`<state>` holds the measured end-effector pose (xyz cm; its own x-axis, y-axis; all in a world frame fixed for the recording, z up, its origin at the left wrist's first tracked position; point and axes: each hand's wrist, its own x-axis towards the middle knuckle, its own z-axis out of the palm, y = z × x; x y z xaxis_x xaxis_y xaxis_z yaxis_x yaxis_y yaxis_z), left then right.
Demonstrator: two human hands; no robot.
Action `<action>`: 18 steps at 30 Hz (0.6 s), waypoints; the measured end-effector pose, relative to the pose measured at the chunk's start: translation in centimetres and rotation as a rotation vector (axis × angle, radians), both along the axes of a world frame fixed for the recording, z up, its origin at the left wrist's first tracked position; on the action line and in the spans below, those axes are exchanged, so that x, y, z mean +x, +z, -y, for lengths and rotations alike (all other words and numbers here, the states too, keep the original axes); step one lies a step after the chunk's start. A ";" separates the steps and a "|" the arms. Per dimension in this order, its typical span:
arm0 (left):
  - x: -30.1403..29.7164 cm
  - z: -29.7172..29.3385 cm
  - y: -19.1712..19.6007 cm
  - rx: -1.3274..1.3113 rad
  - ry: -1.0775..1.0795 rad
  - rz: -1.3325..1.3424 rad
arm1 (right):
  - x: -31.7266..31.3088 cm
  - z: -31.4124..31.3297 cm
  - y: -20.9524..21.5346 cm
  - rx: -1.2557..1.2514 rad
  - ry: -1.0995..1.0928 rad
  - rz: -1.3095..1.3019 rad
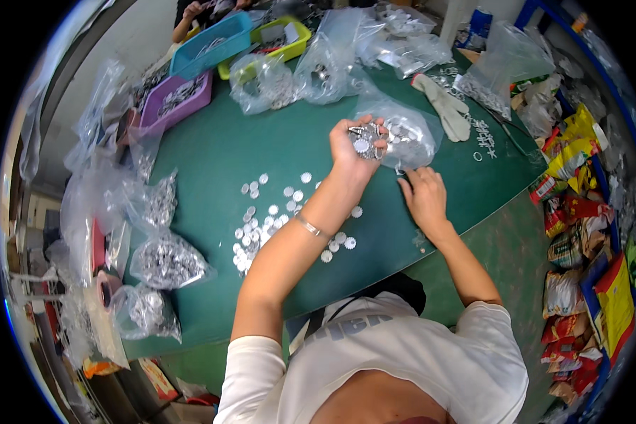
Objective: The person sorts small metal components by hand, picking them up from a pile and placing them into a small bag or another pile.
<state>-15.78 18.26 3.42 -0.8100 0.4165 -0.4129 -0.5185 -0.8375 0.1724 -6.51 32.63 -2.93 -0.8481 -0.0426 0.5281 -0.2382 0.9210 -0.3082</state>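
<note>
My left hand [351, 147] is closed round a handful of small silvery metal pieces [366, 138], one of them a scalloped disc. It is raised over the near-left side of a clear plastic bag [411, 141] that holds more metal discs. My right hand [427, 196] is open with its fingers bent, palm down at the bag's near edge. A small light piece shows by its fingertips; whether they touch it I cannot tell. Many loose scalloped discs [271, 220] lie scattered on the green table [205, 169], partly hidden under my left forearm.
Bags of metal parts [168, 261] line the table's left side. Purple [177, 100], blue [212, 46] and yellow-green [290, 42] baskets stand at the back, near another person's hand [193, 10]. A pale glove [444, 106] lies far right. Colourful packets [565, 240] fill a rack on the right.
</note>
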 end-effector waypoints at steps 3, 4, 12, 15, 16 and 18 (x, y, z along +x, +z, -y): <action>-2.8 -3.2 -0.7 -0.169 0.057 -0.055 | -1.1 0.3 0.0 0.070 -0.017 0.008; -3.0 -4.2 -1.0 -0.232 0.114 -0.057 | -1.5 0.3 0.1 0.076 -0.015 -0.001; -2.4 -7.3 -3.6 -0.517 0.463 -0.019 | 1.1 -3.8 2.7 -0.224 0.218 0.236; -2.1 -7.6 -3.9 -0.535 0.415 0.012 | 1.6 -8.2 2.8 -0.481 0.069 0.247; -2.5 -7.9 -3.8 -0.518 0.404 0.012 | 1.0 -10.1 2.7 -0.479 -0.044 0.159; -3.3 -8.4 -3.7 -0.509 0.397 -0.011 | -1.2 -14.1 2.3 -0.504 -0.267 0.079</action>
<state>-19.05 26.69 -0.32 -0.8675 -0.1613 -0.4705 -0.1823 -0.7770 0.6025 -7.68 46.70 -0.62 -0.8325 0.4191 0.3625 0.0241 0.6809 -0.7319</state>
